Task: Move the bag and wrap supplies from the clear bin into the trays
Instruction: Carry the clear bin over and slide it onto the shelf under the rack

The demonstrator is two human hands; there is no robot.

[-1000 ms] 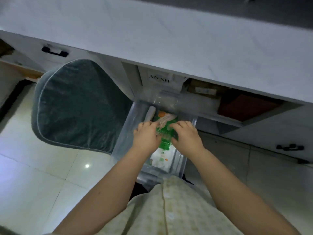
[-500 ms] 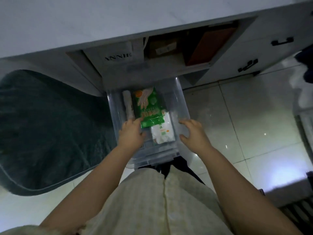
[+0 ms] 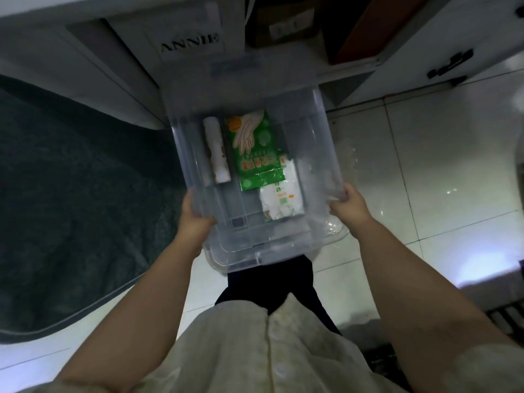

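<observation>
A person grips a clear bin (image 3: 326, 143) by its two long sides at the mouth of a low cabinet (image 3: 425, 38). The left hand (image 3: 195, 219) and right hand (image 3: 350, 208) each have fingers curled tight over a rim. The near end hangs above the person's knees; whether the far end rests on the shelf cannot be told.

The supplies lie loose on the bin's floor. A white roll (image 3: 217, 151) sits to the left, just beside a green glove packet (image 3: 255, 148), which partly overlaps a white bag packet (image 3: 280, 202). No trays are in view.

The likeliest trouble is a tilt. If one side dips, the roll would probably run to the low end and the slick packets would slide after it, shifting the weight in the hands. The smooth plastic rims offer a poor hold, so a slip looks possible. The far edge may also catch on the shelf lip as the bin comes out and jolt the contents.

Below is a pale, glossy tiled floor (image 3: 439, 154), hard and probably slippery. A dark green cushion (image 3: 71, 194) crowds the left side. White cabinet fronts carry a black handle (image 3: 450, 66). A box marked ANNIE (image 3: 190, 42) and a cardboard box (image 3: 286, 24) sit in the recess. The room is dim.
</observation>
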